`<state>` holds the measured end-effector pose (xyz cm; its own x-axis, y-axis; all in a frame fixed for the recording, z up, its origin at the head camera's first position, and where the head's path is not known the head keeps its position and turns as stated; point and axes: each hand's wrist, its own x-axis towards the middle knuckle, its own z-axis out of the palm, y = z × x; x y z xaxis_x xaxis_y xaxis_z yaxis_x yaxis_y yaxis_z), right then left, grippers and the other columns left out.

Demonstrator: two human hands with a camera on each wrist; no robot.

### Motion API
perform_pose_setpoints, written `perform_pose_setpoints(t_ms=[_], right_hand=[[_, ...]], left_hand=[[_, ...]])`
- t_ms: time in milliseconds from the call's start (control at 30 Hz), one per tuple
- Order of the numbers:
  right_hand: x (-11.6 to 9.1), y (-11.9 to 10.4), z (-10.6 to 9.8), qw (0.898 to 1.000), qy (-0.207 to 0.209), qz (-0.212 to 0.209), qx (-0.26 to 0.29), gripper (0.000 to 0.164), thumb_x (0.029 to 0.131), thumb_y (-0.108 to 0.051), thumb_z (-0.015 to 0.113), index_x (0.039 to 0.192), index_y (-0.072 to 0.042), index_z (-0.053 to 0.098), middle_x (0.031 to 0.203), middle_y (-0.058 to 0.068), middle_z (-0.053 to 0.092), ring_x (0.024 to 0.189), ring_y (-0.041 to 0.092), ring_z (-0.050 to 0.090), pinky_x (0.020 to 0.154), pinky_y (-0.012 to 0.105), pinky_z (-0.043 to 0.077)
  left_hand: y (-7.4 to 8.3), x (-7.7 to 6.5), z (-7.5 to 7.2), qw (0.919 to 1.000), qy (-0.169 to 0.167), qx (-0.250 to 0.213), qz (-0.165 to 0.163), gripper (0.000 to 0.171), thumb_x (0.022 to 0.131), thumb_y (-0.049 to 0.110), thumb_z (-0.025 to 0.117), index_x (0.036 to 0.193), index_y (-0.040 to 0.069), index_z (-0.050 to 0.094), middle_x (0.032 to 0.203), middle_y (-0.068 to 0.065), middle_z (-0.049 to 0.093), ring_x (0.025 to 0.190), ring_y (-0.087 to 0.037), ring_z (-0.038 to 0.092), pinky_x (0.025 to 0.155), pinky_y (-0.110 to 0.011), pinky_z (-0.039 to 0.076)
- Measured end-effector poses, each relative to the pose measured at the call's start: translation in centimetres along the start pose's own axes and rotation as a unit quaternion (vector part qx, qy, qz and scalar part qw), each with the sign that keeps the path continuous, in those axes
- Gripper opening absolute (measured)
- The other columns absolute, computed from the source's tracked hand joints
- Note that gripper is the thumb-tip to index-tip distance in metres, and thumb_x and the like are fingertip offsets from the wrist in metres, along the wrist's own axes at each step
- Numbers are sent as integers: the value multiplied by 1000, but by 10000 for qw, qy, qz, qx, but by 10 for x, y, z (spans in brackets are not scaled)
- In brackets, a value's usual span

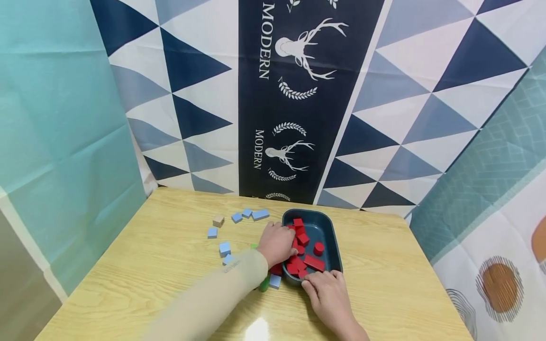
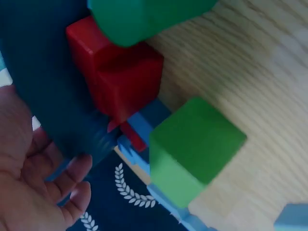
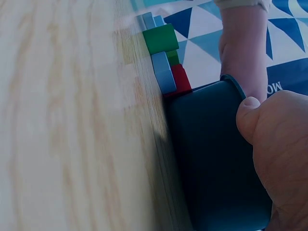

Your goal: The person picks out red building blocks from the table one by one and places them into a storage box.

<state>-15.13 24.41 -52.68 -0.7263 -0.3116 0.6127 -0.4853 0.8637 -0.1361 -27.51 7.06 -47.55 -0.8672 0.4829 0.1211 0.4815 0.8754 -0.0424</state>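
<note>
A dark blue tray [image 1: 332,237] stands on the table, holding several red blocks [image 1: 314,262]. My left hand [image 1: 276,242] reaches over its left rim, fingertips among the red blocks. In the left wrist view that hand's fingers [image 2: 72,175] are loosely bent beside the tray wall [image 2: 36,82], with no block showing in them; the thumb is hidden there. My right hand [image 1: 329,296] grips the near right rim, thumb [image 3: 248,118] against the outside wall. Just left of the tray lie a red block [image 2: 130,77], a green cube [image 2: 199,144] and a light blue block [image 1: 275,282].
Several light blue blocks [image 1: 224,249] lie scattered left of the tray, some near the back edge. A plain wooden cube [image 1: 218,220] sits among them. Another green piece [image 1: 264,284] is partly behind the left sleeve [image 1: 217,293]. Patterned cloth [image 1: 204,94] hangs behind the table [image 1: 384,274].
</note>
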Motion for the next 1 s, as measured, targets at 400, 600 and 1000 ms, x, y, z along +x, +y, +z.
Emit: perform_pose_setpoints(t_ms=[400, 600, 1000], right_hand=[[1, -1, 0, 10000, 68, -28, -1, 11, 90, -20, 84, 87, -27, 76, 83, -12, 74, 80, 3, 66, 84, 38, 42], [-1, -2, 0, 10000, 34, 31, -3, 13, 89, -20, 85, 86, -27, 75, 83, -12, 73, 80, 2, 66, 83, 37, 41], [-1, 0, 0, 9999, 125, -43, 40, 12, 90, -20, 84, 87, -26, 75, 83, -11, 73, 79, 4, 65, 83, 37, 41]], left_hand=[[13, 5, 9, 9974, 20, 52, -718, 50, 92, 54, 81, 126, 20, 74, 119, 1, 77, 108, -22, 69, 98, -43, 55], [17, 4, 12, 9960, 338, 220, -801, 21, 106, 34, 65, 116, 18, 76, 110, 0, 78, 98, -21, 70, 90, -41, 56], [24, 4, 8, 9955, 98, 376, -864, 21, 109, 31, 62, 124, 23, 75, 115, 0, 77, 101, -23, 68, 89, -43, 58]])
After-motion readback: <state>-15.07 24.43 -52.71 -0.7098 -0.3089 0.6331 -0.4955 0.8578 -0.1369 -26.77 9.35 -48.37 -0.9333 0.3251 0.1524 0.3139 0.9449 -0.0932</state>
